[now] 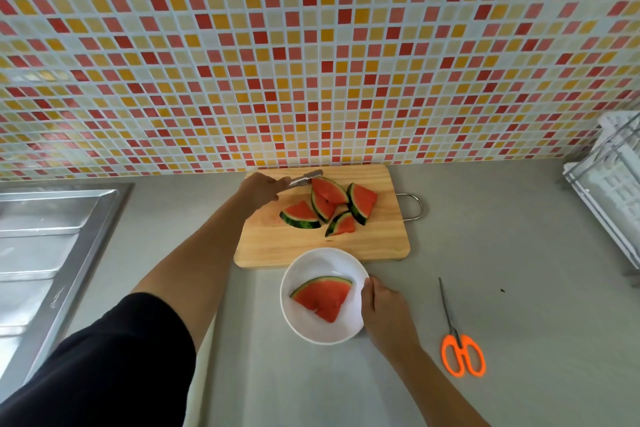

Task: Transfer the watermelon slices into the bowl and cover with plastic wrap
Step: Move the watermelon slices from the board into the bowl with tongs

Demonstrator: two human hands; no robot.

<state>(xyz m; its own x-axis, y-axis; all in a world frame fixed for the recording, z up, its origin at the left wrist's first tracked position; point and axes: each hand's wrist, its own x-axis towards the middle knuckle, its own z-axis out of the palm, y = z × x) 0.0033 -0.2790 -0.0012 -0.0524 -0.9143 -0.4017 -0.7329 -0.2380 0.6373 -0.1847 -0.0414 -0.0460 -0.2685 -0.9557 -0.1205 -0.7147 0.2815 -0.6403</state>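
So, quick rundown from the head cam, the only view:

Left hand: left hand (260,189) reaches far out over the back-left corner of the pale wooden cutting board with a metal loop handle (322,246), arm nearly straight, black short sleeve (114,357) showing. Fingers are wrapped round a pair of slim metal tongs (306,178), whose tips point right and sit just at the top edge of the nearest slice. Can't tell if the tips are actually pinching it.

Right hand: right hand (382,308) comes in from below and grips the right rim of the round white bowl (311,329), thumb up on the rim, fingers curled against the outside wall.

Bowl contents: one red watermelon wedge with green rind (322,296), lying flat, rind toward the board.

Board contents: the remaining watermelon slices (329,206) sit clustered on the back half, a few overlapping, rinds mostly facing down or left. Looks like five or so, hard to count exactly.

Bowl position: on the grey countertop (502,236), touching or just overlapping the board's near edge.

Other stuff: orange-handled scissors (460,347) lie closed to the right of the bowl, well apart. Steel sink (45,253) on the left, white dish rack (613,184) at right, red-and-yellow mosaic tile wall (311,45) behind.

Writing: none readable, only a blurry mark on the sink edge.
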